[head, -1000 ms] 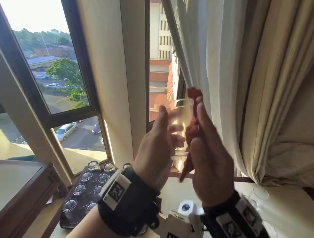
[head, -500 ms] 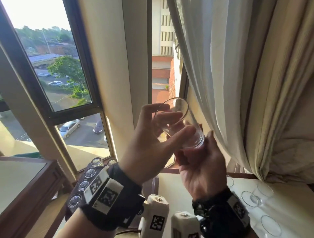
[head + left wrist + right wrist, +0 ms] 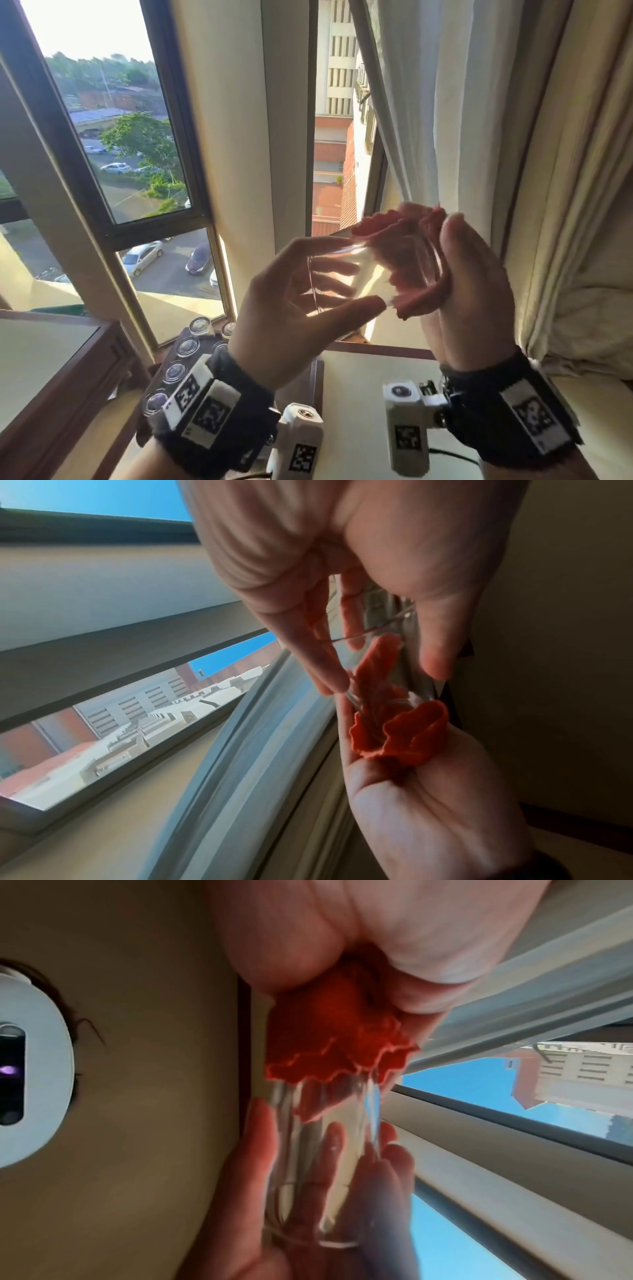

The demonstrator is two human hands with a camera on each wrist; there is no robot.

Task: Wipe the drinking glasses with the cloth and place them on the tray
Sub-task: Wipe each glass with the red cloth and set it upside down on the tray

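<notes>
Both hands are raised in front of the window, facing each other with a clear drinking glass (image 3: 370, 274) lying sideways between them. The left hand (image 3: 291, 308) cups the open end, thumb underneath and fingers curled round the far side of the wall. The right hand (image 3: 469, 294) closes over the base end, its fingers folded on a red cloth (image 3: 411, 240) that is bunched against the glass; in the right wrist view a tongue of the cloth reaches inside the glass.

Behind the hands hang pale curtains (image 3: 462, 120), to their right and above, and the dark-framed window (image 3: 144, 144) lies to their left, with parked cars in the street beyond. Below the left wrist sits a dark tray (image 3: 178, 337) with several glasses (image 3: 187, 346) standing on it, well apart from the one being held. Under both wrists is a pale tabletop (image 3: 359, 370).
</notes>
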